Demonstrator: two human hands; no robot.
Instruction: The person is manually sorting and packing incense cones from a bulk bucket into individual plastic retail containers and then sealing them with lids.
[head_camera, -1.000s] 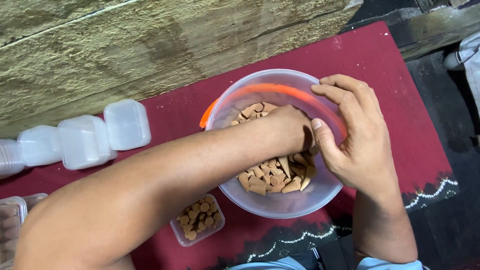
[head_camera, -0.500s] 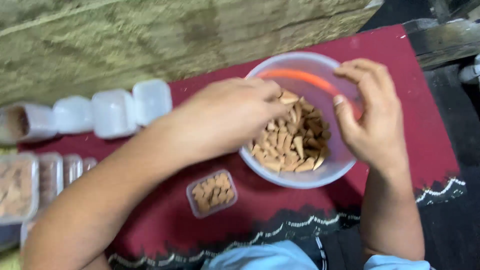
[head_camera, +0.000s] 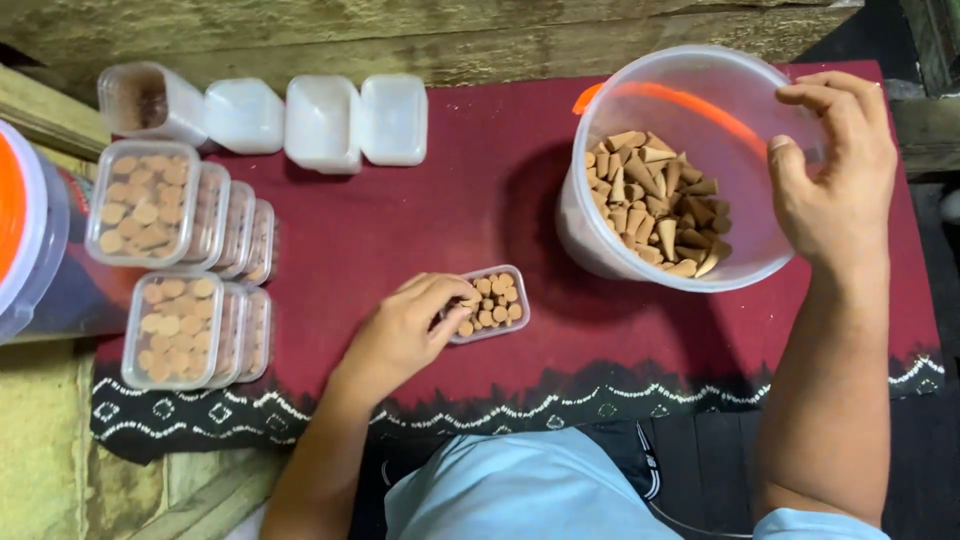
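While the right hand (head_camera: 835, 185) grips the tub (head_camera: 690, 165) rim, the left hand (head_camera: 405, 335) pinches cones into the small box (head_camera: 490, 302).

The large tub (head_camera: 700, 120) is translucent plastic, smooth and faintly glossy, with an orange tint showing through its wall. The cones (head_camera: 655, 205) inside look matt, dry and powdery tan. The small tray (head_camera: 492, 303) at the left hand (head_camera: 405, 335) is clear thin plastic, as are the filled boxes (head_camera: 145, 205). The lids (head_camera: 325, 122) look milky, smooth plastic. The cloth (head_camera: 420, 220) is matt maroon woven fabric. The wooden board (head_camera: 400, 30) behind is rough and weathered.
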